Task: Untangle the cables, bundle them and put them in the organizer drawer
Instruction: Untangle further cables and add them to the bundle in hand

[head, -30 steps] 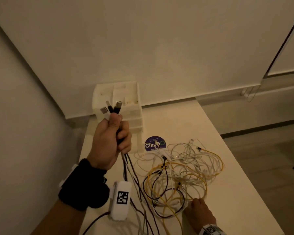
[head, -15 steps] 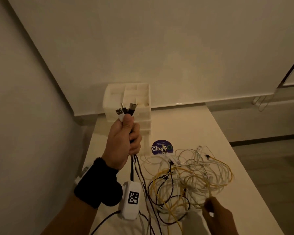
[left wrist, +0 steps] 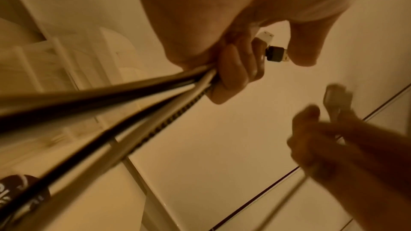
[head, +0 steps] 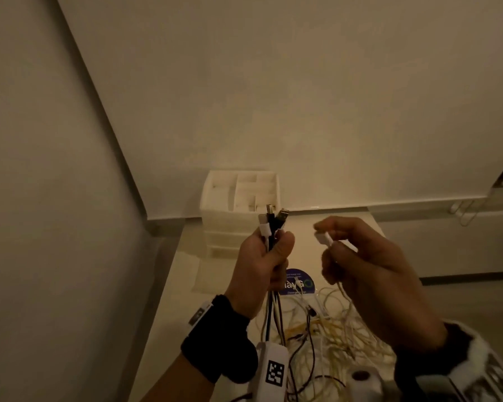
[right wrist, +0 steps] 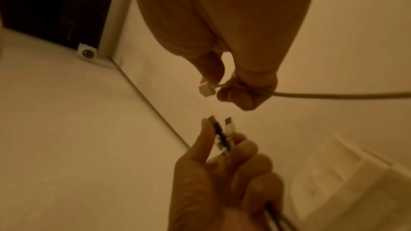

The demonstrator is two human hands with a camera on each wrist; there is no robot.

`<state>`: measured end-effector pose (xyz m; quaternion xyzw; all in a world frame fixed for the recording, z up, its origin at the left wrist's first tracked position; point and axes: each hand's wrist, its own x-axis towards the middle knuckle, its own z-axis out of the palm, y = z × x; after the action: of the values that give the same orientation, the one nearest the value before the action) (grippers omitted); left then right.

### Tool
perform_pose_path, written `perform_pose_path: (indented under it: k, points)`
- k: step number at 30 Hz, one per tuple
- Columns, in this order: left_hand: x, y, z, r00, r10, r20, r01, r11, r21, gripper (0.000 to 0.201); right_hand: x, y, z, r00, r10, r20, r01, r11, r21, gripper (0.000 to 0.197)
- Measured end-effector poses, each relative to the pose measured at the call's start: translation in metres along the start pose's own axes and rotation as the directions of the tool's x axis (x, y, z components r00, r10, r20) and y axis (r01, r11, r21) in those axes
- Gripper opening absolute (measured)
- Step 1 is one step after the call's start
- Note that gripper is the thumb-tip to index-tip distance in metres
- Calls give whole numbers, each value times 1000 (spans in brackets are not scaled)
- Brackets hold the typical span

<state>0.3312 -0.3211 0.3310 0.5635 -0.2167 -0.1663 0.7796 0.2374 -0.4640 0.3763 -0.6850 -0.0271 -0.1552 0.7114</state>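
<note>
Left hand (head: 262, 265) grips 3 plugs (head: 273, 220).

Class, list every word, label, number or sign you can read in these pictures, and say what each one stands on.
"lay" in white letters, part of a word cut off by the left hand: on the round dark sticker on the table.
Small print on the same sticker: too small to read.
Square black-and-white code marker, a pattern with no letters: on the white wrist device.
Nothing else is readable.

My left wrist wears a black band (head: 215, 346) carrying a white camera block (head: 272, 372) with a black-and-white square marker.
</note>
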Motion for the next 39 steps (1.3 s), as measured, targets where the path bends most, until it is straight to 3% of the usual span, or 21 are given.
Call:
perform_pose_path:
  k: [3, 6, 8, 10, 19, 23, 26, 31, 36, 39]
  points:
    - [-4, -1, 3, 999, 32, 10, -32, 999, -8, 28, 7, 8, 20, 991, -60, -121, 60, 998, 1, 25]
    - [-6, -3, 8, 999, 37, 15, -37, 999, -16, 34, 11, 20, 30, 974, 20, -226, 8, 992, 122, 16]
    - [-7, -5, 11, 1000, 5, -4, -5, 1000, -20, 45, 10, 25, 33, 970, 63, -235, -27, 988, 153, 26]
    - [-7, -7, 13, 999, -31, -9, 31, 999, -9, 42, 9, 27, 32, 967, 71, -245, -46, 994, 104, 35]
    - [-16, -14, 26, 990, -131, -42, 134, 989, 67, 43, 1, 45, 18, 978, 164, -128, -187, 962, -198, 44]
    - [-17, -17, 29, 990, -97, -101, 107, 989, 102, 51, -9, 51, 16, 990, 118, -73, -133, 962, -238, 37]
    - [-10, -16, 22, 979, -77, -187, 75, 997, -18, 50, -22, 64, 11, 997, 72, 32, -54, 924, -378, 20]
    - [3, 1, 2, 964, -37, -262, -19, 979, -205, 43, -45, 99, -13, 980, 156, 123, -70, 852, -519, 25]
    - [14, 37, -32, 930, 102, -353, -157, 979, -131, 45, -51, 135, -45, 962, 265, 61, -187, 809, -557, 20]
    - [9, 45, -37, 939, 197, -281, -187, 980, 62, 47, -37, 141, -57, 963, 267, -18, -225, 770, -597, 35]
